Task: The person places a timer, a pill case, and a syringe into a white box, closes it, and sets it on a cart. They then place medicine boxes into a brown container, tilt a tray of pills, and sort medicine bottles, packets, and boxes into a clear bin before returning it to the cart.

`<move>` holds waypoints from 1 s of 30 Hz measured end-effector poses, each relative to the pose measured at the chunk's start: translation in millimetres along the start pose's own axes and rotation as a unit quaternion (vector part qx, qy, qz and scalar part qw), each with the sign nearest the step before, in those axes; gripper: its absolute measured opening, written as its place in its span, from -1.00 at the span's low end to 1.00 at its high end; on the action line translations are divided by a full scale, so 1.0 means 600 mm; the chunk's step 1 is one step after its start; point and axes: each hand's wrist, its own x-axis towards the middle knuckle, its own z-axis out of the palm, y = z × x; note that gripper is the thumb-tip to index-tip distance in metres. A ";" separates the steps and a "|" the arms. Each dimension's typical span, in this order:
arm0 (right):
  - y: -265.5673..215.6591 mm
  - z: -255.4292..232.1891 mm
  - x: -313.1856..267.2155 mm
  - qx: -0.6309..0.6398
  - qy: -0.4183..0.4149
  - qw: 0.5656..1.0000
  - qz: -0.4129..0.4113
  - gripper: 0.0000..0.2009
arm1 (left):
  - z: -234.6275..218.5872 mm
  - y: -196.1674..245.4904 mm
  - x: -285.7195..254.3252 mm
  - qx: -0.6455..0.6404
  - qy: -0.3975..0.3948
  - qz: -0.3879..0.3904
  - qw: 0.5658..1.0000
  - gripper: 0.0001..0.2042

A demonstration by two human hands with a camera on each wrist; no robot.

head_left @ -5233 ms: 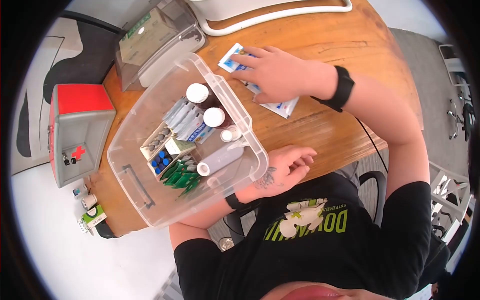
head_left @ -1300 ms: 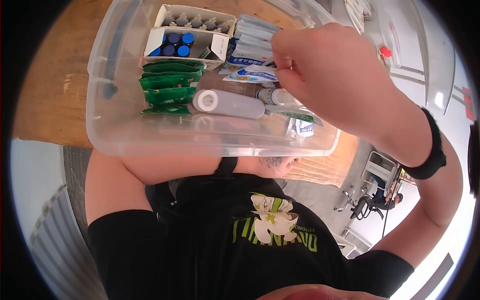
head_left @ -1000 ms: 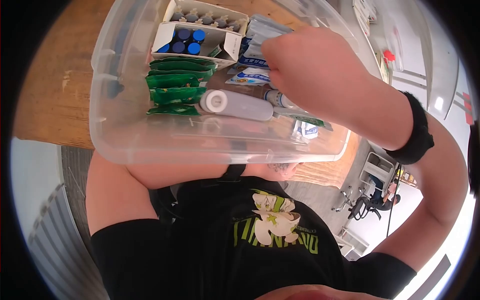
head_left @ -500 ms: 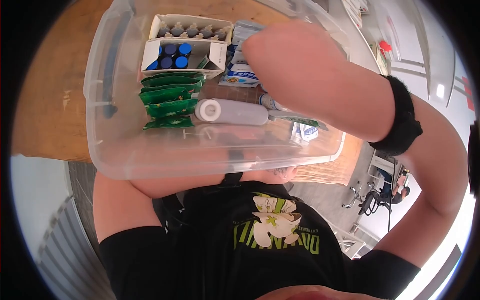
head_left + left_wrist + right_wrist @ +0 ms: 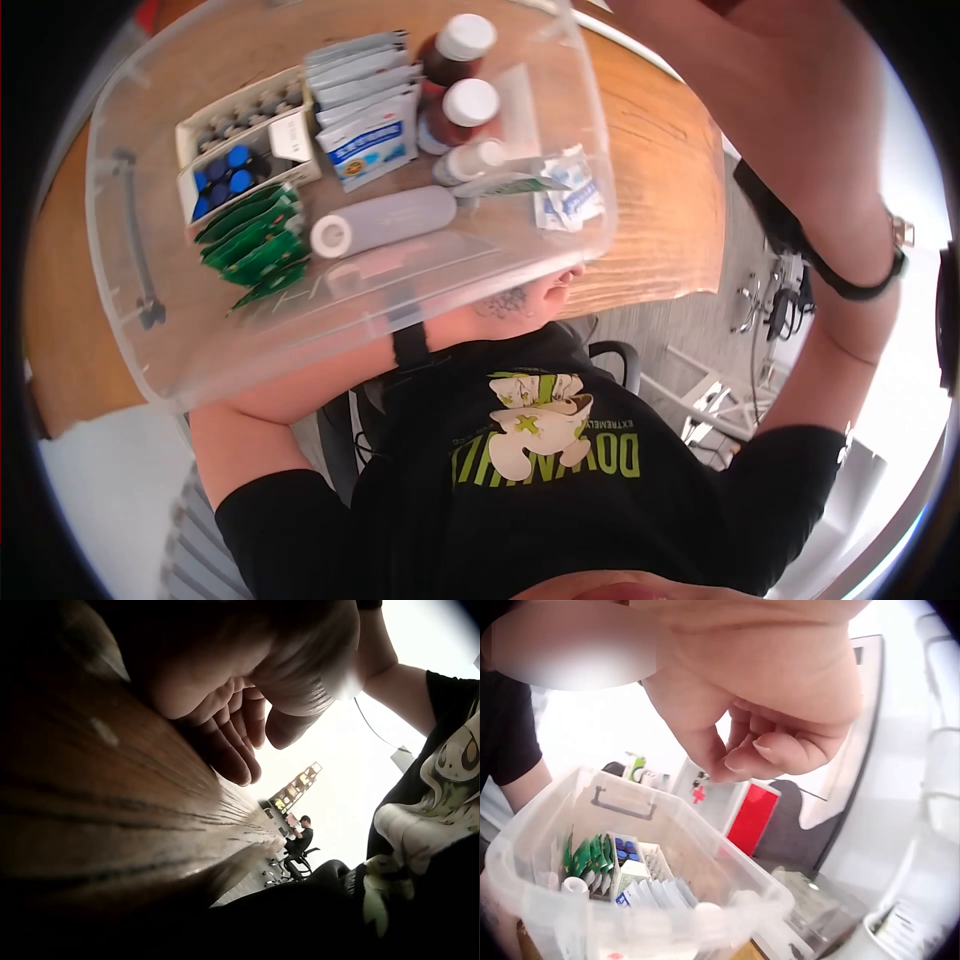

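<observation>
A clear plastic box (image 5: pixel 118 260) stands on the wooden table. Inside, white-and-blue sachets (image 5: pixel 372 140) form an upright row beside two brown bottles (image 5: pixel 458 118) with white caps. Green sachets (image 5: pixel 255 245), a carton of blue-capped vials (image 5: pixel 225 180) and a pale cylindrical bottle (image 5: pixel 390 220) share the box. My right hand (image 5: pixel 770 70) is raised at the upper right of the head view, apart from the box. Its fingers (image 5: pixel 780 750) curl loosely around nothing in the right wrist view. My left hand (image 5: pixel 232 705), fingers relaxed, lies by the table edge, partly hidden behind the box in the head view.
A grey first-aid cabinet with a red top (image 5: pixel 754 817) stands beyond the box, near a second clear container (image 5: pixel 802 900). Bare tabletop (image 5: pixel 660 190) shows right of the box. Farther off, a person (image 5: pixel 301 836) sits on a chair.
Earlier my right hand was on sachets lying on the table, then gripped sachets inside the box. Now it has lifted up and away to the right, leaving the sachet row standing in the box.
</observation>
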 end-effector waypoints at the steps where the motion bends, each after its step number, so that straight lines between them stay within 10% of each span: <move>1: 0.020 -0.004 -0.017 0.011 0.018 0.999 0.034 -0.86 | -0.016 0.015 0.006 0.003 -0.029 -0.017 0.999 -0.76; 7: 0.231 0.087 -0.152 0.040 -0.124 0.970 0.203 -0.67 | -0.033 0.023 0.023 -0.029 -0.132 -0.106 0.985 -0.70; 23: 0.300 0.133 -0.230 0.224 -0.159 0.946 0.171 -0.87 | -0.041 0.046 0.038 -0.064 -0.170 -0.184 0.966 -0.53; 26: 0.267 0.127 -0.260 0.406 -0.060 0.842 0.350 -0.82 | -0.039 0.047 0.036 -0.083 -0.138 -0.166 0.973 -0.46; 30: 0.214 0.158 -0.313 0.597 0.037 0.709 0.374 -0.82 | -0.037 0.051 0.036 -0.107 -0.122 -0.149 0.975 -0.38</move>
